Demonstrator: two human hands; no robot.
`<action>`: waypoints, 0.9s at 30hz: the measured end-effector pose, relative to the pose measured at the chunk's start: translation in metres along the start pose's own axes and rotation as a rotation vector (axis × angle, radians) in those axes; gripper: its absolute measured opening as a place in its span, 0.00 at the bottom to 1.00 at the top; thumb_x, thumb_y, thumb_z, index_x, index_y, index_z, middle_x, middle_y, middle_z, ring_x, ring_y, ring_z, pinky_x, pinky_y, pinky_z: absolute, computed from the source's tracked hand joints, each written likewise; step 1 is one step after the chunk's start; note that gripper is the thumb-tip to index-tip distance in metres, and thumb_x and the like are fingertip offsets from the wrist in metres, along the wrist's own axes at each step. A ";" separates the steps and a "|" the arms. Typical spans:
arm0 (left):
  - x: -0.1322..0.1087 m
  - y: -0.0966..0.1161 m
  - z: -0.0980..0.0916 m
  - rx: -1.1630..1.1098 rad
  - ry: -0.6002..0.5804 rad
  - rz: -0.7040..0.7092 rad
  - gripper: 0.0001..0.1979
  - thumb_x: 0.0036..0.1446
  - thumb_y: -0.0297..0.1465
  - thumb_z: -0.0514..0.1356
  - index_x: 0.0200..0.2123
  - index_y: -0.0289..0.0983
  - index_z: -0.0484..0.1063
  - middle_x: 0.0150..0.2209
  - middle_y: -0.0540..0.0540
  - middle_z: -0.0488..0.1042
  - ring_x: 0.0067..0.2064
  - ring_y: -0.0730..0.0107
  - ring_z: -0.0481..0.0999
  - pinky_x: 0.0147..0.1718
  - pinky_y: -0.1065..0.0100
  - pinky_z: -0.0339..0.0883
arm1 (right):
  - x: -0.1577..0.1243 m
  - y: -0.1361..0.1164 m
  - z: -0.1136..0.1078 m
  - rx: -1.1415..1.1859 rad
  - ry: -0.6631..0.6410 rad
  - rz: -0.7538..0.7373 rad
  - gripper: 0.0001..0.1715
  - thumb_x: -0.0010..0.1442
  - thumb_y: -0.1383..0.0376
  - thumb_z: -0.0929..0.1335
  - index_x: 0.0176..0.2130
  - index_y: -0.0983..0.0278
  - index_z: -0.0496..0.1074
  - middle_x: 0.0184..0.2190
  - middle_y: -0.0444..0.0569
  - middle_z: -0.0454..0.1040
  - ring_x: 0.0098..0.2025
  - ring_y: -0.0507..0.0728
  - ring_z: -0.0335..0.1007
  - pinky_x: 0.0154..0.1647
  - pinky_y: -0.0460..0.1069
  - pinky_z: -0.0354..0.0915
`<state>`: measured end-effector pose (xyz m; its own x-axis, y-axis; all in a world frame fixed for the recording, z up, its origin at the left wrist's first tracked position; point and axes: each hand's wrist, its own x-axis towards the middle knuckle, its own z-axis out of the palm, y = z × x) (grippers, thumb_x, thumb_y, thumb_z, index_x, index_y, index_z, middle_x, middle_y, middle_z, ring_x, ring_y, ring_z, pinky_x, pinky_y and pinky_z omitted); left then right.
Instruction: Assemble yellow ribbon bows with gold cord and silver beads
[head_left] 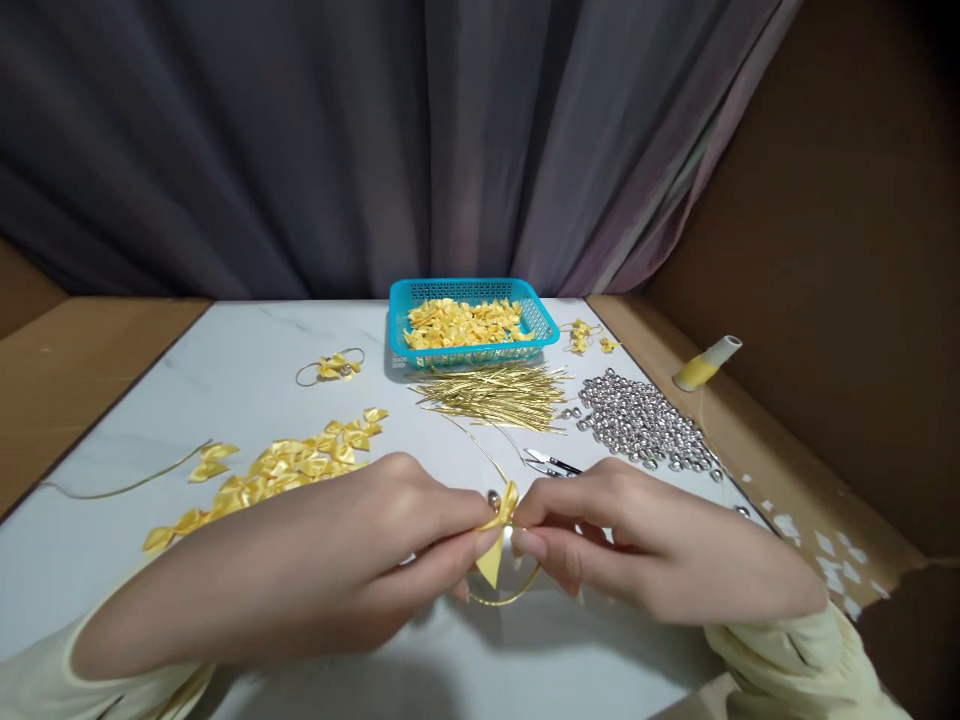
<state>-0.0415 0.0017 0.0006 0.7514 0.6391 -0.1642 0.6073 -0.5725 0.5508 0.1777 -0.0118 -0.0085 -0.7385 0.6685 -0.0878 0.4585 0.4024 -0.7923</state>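
My left hand point(360, 555) and my right hand point(645, 540) meet at the front middle of the white table point(247, 370). Between their pinched fingertips is a small yellow satin bow point(501, 530) with a gold cord point(510, 598) looped under it and a small silver bell point(493, 497) at its top. Both hands have fingers closed on the bow and cord. A row of loose yellow bows point(277, 470) lies just left of my left hand. A small pair of snips point(551, 463) lies just behind my right hand.
A teal basket point(540, 315) of yellow bows stands at the back middle. In front of it lies a bundle of gold cords point(499, 395), with a heap of silver bells point(645, 425) to its right. A finished bow loop point(334, 368) lies back left, a yellow thread spool point(705, 365) at right.
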 end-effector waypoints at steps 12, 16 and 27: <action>0.001 0.001 -0.002 -0.001 -0.185 0.001 0.17 0.63 0.30 0.46 0.32 0.41 0.74 0.26 0.51 0.76 0.26 0.72 0.74 0.28 0.75 0.61 | 0.001 0.004 -0.002 -0.018 -0.057 -0.008 0.13 0.67 0.63 0.60 0.34 0.65 0.68 0.21 0.39 0.67 0.23 0.44 0.60 0.26 0.39 0.56; 0.003 0.002 -0.003 0.024 -0.196 0.000 0.16 0.62 0.28 0.46 0.31 0.41 0.74 0.26 0.51 0.75 0.26 0.72 0.73 0.27 0.75 0.61 | 0.001 0.005 -0.002 -0.037 -0.051 -0.021 0.11 0.66 0.64 0.61 0.35 0.65 0.68 0.21 0.38 0.66 0.22 0.44 0.60 0.26 0.40 0.55; 0.007 0.002 -0.002 0.053 -0.240 -0.009 0.15 0.63 0.28 0.47 0.30 0.40 0.71 0.25 0.53 0.74 0.26 0.74 0.73 0.29 0.75 0.60 | -0.006 -0.003 0.007 -0.286 -0.021 0.012 0.07 0.65 0.68 0.60 0.34 0.63 0.64 0.25 0.39 0.65 0.26 0.48 0.61 0.27 0.44 0.54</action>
<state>-0.0357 0.0057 0.0025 0.7816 0.5076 -0.3624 0.6224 -0.5972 0.5058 0.1774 -0.0215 -0.0094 -0.7407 0.6625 -0.1114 0.5863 0.5565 -0.5887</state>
